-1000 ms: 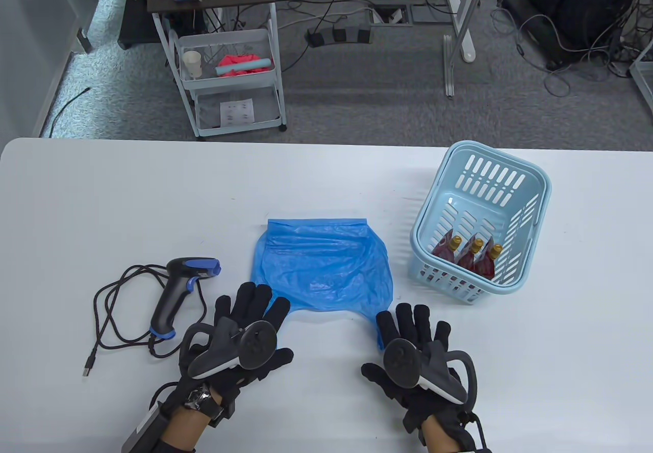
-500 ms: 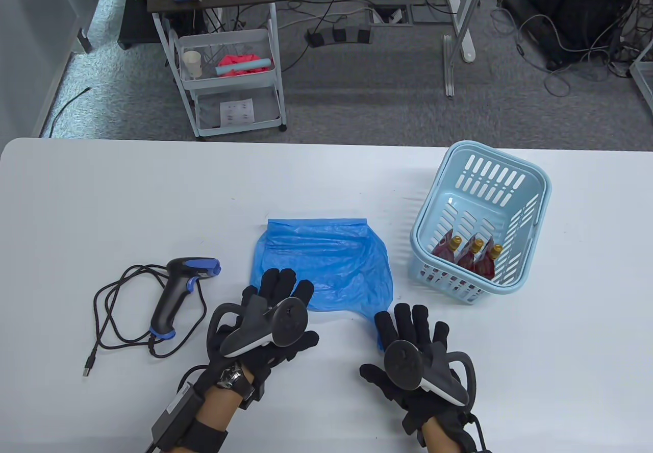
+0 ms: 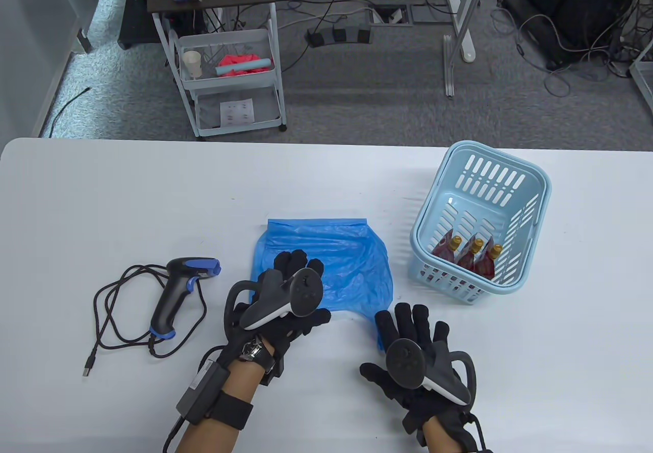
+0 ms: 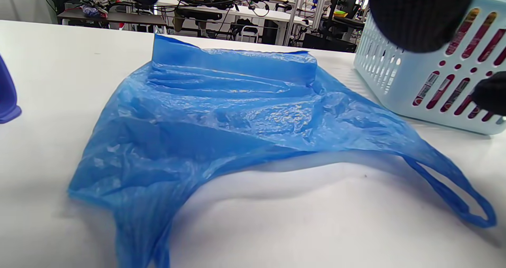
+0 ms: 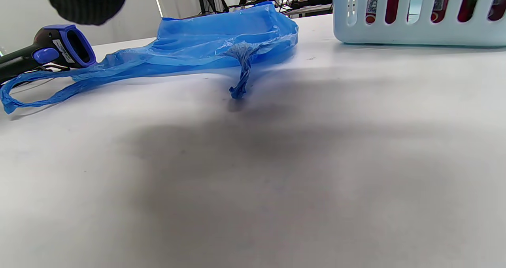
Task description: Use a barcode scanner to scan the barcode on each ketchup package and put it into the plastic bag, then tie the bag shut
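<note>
Hovering over the flat blue plastic bag (image 3: 331, 264), the left hand (image 3: 288, 295) has loose fingers and holds nothing. The right hand (image 3: 418, 356) lies spread, empty. Ketchup packages (image 3: 467, 256) stand in the basket (image 3: 490, 167) at three o'clock from the bag; the scanner (image 3: 178, 290) lies at nine.

On the surface (image 3: 102, 193) in front of you, the plastic bag (image 3: 326, 259) lay flat at the centre. The barcode scanner (image 3: 178, 290) lay to its left, with its cable (image 3: 112, 315) looped further left. The basket (image 3: 530, 208) stood to the bag's right, near but apart, and the ketchup packages (image 3: 467, 256) stood inside it along its near wall. Your left hand (image 3: 285, 295) was over the bag's near left corner. Your right hand (image 3: 418, 356) lay on the surface at the bag's near right handle (image 4: 454, 193).
</note>
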A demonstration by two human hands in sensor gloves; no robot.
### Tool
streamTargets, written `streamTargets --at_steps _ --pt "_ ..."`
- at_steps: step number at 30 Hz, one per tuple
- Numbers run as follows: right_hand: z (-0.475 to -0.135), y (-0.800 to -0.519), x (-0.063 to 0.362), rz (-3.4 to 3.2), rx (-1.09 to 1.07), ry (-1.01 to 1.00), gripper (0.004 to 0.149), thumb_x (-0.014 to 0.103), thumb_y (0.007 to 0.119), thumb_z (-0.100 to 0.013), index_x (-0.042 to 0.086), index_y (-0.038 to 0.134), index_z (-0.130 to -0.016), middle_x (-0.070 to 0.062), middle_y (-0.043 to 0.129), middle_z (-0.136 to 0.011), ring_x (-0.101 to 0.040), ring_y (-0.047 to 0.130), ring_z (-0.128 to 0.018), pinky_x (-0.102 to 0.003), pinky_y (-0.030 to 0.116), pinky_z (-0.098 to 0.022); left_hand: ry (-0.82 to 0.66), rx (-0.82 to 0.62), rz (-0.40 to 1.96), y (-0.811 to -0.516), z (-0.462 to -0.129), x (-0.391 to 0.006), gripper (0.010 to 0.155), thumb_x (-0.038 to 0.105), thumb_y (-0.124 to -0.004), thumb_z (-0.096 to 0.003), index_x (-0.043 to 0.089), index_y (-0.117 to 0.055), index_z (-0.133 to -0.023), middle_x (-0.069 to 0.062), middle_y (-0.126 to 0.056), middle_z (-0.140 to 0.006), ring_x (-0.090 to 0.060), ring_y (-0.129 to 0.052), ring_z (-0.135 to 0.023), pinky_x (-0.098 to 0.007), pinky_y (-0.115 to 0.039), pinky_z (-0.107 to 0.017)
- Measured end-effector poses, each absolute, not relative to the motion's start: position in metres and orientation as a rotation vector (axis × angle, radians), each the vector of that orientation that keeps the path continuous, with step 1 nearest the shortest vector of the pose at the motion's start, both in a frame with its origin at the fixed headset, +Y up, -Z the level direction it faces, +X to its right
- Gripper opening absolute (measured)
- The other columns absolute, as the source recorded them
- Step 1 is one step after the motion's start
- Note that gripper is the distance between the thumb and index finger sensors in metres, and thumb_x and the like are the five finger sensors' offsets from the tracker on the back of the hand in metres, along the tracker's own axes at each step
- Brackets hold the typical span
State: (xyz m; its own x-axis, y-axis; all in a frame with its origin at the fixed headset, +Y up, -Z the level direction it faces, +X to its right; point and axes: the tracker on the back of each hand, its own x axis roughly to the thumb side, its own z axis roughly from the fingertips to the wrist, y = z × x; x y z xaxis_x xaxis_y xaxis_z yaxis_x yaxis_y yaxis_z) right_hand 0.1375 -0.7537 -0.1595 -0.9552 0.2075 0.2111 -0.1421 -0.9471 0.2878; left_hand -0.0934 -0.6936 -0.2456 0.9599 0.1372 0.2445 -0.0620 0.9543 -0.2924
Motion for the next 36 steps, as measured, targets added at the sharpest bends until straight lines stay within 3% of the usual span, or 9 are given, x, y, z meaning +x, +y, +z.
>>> streamTargets --at_steps 18,36 --pt "-0.161 -0.753 0.14 2.891 0.342 0.411 0.092 0.064 0.065 -0.05 0.019 0.018 -0.115 -0.02 0.011 -0.118 -0.049 0.008 -0.107 -0.073 0.013 -0.071 -0.225 -0.444 0.005 -0.727 -0.279 -0.064 0.098 0.065 -0.083 -0.0365 0.032 -0.036 -0.116 -0.006 -0.031 -0.122 -0.04 -0.039 -0.117 -0.062 -0.056 -0.078" --pt "-0.163 -0.752 0.143 2.853 0.327 0.412 0.093 0.064 0.065 -0.05 0.019 0.017 -0.115 -0.021 0.011 -0.118 -0.048 0.007 -0.107 -0.073 0.012 -0.071 -0.208 -0.519 -0.158 -0.77 -0.297 -0.043 0.089 0.056 -0.088 -0.0377 0.031 -0.045 -0.112 -0.003 -0.047 -0.116 -0.033 -0.065 -0.106 -0.054 -0.068 -0.073"
